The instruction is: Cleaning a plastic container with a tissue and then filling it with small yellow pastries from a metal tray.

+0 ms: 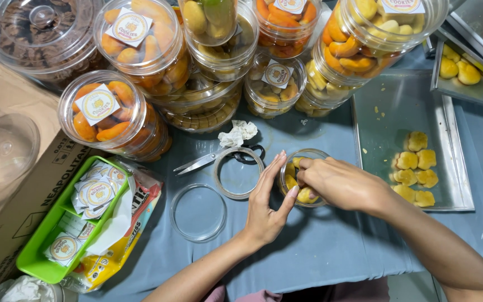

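A small clear round jar point(290, 178) stands on the blue cloth, partly filled with yellow cookies. My left hand point(268, 202) cups the jar's left side, fingers upright against its wall. My right hand point(339, 182) reaches over the jar's mouth, fingertips pinching a yellow cookie point(298, 163) inside it. A metal tray point(389, 112) to the right carries several more yellow cookies point(415, 168).
Scissors point(208, 160), a roll of clear tape point(238, 172) and a clear lid point(198, 212) lie left of the jar. Several filled, labelled cookie jars point(113, 114) crowd the back. A green tray of round stickers point(46, 246) sits at left by a cardboard box point(6, 223).
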